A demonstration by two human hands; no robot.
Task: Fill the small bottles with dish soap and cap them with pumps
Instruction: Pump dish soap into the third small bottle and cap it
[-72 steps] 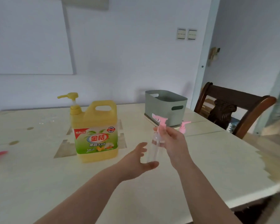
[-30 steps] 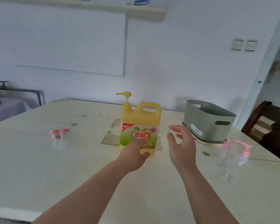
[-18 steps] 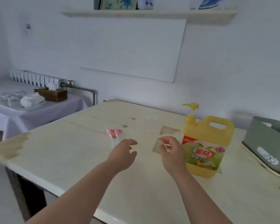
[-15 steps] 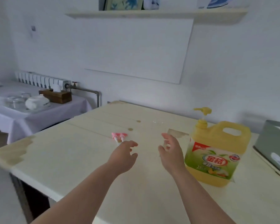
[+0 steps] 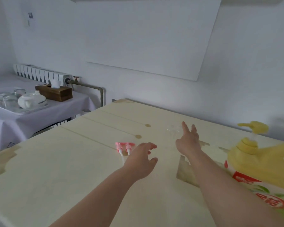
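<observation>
left hand (image 5: 141, 161): empty, fingers loosely spread, just beside the pink pumps (image 5: 124, 146) on the desk (image 5: 56, 177).
right hand (image 5: 188, 141): empty, fingers straight and wide, near a faint clear item (image 5: 173, 131), maybe a small bottle; can't confirm.
change: the capped bottle you held seconds ago is gone from your hands and out of view; you've swung left.
soap jug (image 5: 261, 163): at your right.
meaning: likely starting the next bottle.
</observation>
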